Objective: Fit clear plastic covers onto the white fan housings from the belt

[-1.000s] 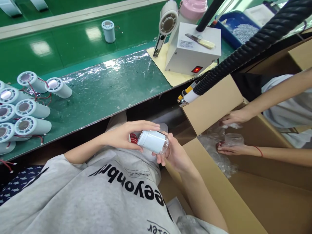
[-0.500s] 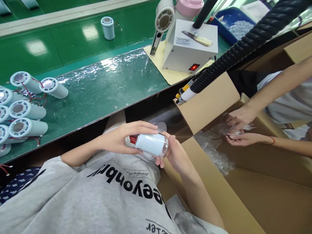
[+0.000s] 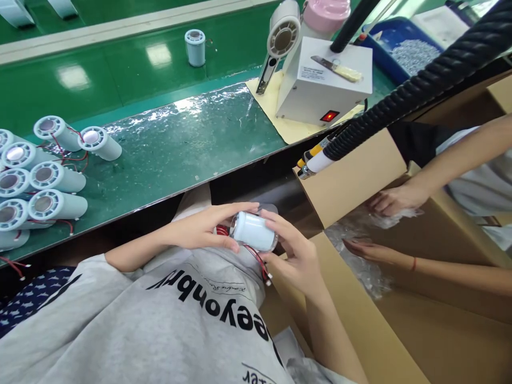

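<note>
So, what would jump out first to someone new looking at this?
Probably the thick black ribbed hose slanting in from the upper right. Next, the pale-blue cylinder held between the left hand and right hand, near the centre; then the similar cylinders crowded on the bench at left.

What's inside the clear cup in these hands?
A light-blue cylinder shows through the clear cup; red and black wires hang outside. The left hand and right hand partly cover it; its underside is hidden.
</note>
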The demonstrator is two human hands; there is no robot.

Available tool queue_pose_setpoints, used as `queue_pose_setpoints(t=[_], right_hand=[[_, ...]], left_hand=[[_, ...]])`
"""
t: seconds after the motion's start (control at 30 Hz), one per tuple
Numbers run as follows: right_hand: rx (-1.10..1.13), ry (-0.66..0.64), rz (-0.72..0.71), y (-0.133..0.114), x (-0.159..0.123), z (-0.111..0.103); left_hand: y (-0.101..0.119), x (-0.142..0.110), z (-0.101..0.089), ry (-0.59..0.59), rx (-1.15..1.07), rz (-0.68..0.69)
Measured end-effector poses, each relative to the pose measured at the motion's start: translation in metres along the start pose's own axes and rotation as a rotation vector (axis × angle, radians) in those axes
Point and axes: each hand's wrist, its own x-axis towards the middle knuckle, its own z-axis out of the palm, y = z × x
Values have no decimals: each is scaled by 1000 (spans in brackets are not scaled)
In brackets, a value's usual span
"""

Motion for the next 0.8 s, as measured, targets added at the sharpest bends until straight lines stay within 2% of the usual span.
queue_pose_setpoints(t=[0.1, 0.2, 0.43, 0.53, 0.63, 0.7, 0.77, 0.8], right_hand=[[229, 22, 313, -2, -1, -1], [320, 11, 476, -6, 0, 0], [498, 24, 633, -16, -1, 0], [492, 23, 714, -13, -4, 3], [537, 53, 757, -10, -5, 14], [607, -3, 754, -6, -6, 19], [606, -73, 728, 3, -7, 11], [548, -46, 711, 11, -9, -1]], left_hand=[[-1, -1, -2, -26, 44, 57], [-2, -2, -2, -46, 58, 59], [-15, -2, -6, -94, 66, 124], [-25, -2, -1, -106, 2, 81], [-34, -3, 14, -85, -133, 6], [-32, -7, 20, -43, -178, -58], [-22, -16, 11, 4, -120, -111], [-14, -22, -2, 40, -56, -124]])
